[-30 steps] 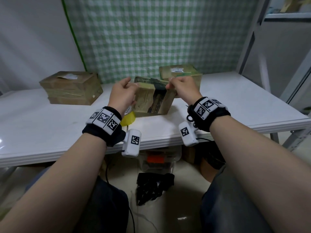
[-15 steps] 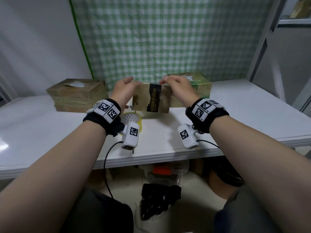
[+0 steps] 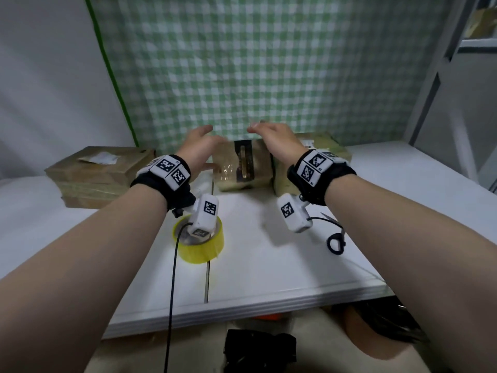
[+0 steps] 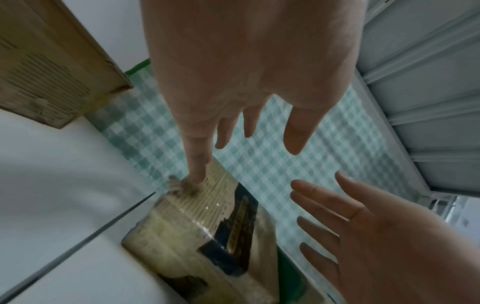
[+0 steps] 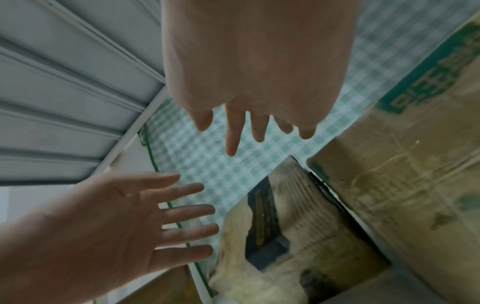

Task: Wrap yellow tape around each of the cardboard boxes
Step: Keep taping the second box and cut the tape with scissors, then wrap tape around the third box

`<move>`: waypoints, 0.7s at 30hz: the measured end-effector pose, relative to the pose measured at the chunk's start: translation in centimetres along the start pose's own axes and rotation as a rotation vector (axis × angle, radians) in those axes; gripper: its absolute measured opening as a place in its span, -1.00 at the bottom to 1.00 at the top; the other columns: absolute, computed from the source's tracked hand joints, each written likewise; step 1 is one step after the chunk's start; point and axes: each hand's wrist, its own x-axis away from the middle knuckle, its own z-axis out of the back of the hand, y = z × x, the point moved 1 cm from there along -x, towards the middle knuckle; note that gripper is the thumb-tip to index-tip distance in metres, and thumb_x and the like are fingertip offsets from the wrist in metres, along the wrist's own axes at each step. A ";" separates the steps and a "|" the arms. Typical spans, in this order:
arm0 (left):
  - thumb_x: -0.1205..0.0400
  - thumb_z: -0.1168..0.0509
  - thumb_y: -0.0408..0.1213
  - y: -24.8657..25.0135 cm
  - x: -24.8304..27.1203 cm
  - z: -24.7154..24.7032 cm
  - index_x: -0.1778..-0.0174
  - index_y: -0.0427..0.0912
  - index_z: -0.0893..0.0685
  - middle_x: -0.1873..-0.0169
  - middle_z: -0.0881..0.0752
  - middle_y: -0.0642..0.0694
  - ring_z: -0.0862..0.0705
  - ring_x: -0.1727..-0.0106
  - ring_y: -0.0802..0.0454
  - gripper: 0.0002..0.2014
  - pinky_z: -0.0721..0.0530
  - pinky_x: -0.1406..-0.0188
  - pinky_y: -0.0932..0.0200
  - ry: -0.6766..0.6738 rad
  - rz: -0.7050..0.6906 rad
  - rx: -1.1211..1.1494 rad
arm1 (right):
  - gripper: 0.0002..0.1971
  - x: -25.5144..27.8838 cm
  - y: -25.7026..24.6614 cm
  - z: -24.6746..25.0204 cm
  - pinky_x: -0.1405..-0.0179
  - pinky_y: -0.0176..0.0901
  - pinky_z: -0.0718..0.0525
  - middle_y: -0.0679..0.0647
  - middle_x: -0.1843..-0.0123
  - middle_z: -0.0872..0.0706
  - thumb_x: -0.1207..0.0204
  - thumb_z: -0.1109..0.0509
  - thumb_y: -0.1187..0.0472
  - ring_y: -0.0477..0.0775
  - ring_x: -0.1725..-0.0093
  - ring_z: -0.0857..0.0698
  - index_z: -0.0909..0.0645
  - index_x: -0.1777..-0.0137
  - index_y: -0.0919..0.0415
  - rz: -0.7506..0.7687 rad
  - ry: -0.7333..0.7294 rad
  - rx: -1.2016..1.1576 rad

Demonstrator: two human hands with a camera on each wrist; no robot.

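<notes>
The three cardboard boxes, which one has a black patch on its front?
The small middle box, between the two hands; the left box and right box show none.

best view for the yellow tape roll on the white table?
Head view. The yellow tape roll lies flat on the white table, near the front edge, below the left wrist, with the wrist camera and its cable covering part of its top. The left wrist and right wrist views show none of it, only open hands and cardboard boxes.

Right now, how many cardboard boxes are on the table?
3: a flat box at the far left, a small box in the middle between the hands, and another box just right of it, partly hidden by the right wrist.
</notes>
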 end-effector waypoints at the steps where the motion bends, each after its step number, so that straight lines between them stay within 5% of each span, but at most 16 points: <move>1: -0.67 -0.42 -0.25 -0.2 -0.3 0.0 -0.68 0.00 -0.39 -0.53 -0.53 -0.11 -0.52 -0.49 -0.15 -0.36 -0.75 -0.24 -0.19 -0.024 0.002 -0.020 | -0.55 -0.2 0.3 -0.1 -0.51 -0.04 -0.35 0.01 -0.67 -0.48 -0.76 -0.18 -0.16 0.06 -0.63 -0.43 -0.68 -0.45 0.03 -0.001 -0.010 0.021; 7: -0.71 -0.36 -0.26 -0.9 -0.5 1.4 -0.53 -0.03 -0.57 -0.25 -0.68 -0.02 -0.70 -0.19 0.01 -0.57 -0.78 0.02 0.05 -0.037 -0.072 -0.173 | -0.56 -0.4 0.2 -1.2 -0.36 -0.03 -0.47 0.08 -0.54 -0.63 -0.78 -0.14 -0.18 0.13 -0.51 -0.57 -0.78 -0.25 0.02 -0.049 -0.071 0.145; 13: -0.71 -0.33 -0.30 -0.7 0.8 4.5 -0.37 -0.09 -0.70 -0.17 -0.71 -0.09 -0.66 -0.04 0.02 -0.69 -0.65 0.26 0.20 0.131 -0.130 -0.287 | -0.45 -1.4 -2.3 -5.0 -0.16 0.14 -0.71 0.37 -0.17 -0.80 -0.73 -0.24 -0.11 0.38 -0.14 -0.77 -0.73 -0.26 0.41 -0.007 -0.114 0.318; 15: -0.70 -0.33 -0.31 -0.8 1.3 6.2 -0.33 -0.09 -0.72 -0.06 -0.70 -0.08 -0.63 0.08 0.06 -0.71 -0.65 0.31 0.20 0.172 -0.110 -0.291 | -0.48 -1.6 -3.3 -6.9 0.04 0.08 -0.73 0.30 0.00 -0.82 -0.72 -0.27 -0.12 0.31 0.04 -0.78 -0.73 -0.26 0.38 0.016 -0.175 0.362; 17: -0.69 -0.32 -0.33 -1.1 1.9 8.3 -0.28 -0.09 -0.73 0.06 -0.69 -0.05 -0.62 0.15 0.08 -0.74 -0.63 0.33 0.21 0.212 -0.070 -0.274 | -0.52 -1.6 -4.6 -8.7 0.31 -0.13 -0.51 0.11 0.24 -0.68 -0.73 -0.29 -0.10 0.08 0.27 -0.64 -0.74 -0.27 0.34 0.049 -0.227 0.417; 21: -0.66 -0.36 -0.31 -2.3 2.7 13.1 -0.26 -0.13 -0.76 -0.12 -0.77 -0.17 -0.70 -0.03 -0.05 -0.74 -0.70 0.09 0.15 0.307 -0.009 -0.192 | -0.64 -1.9 -6.9 -12.3 0.05 -0.21 -0.56 -0.01 -0.11 -0.76 -0.75 -0.30 -0.04 -0.04 -0.02 -0.67 -0.73 -0.36 0.14 0.108 -0.324 0.419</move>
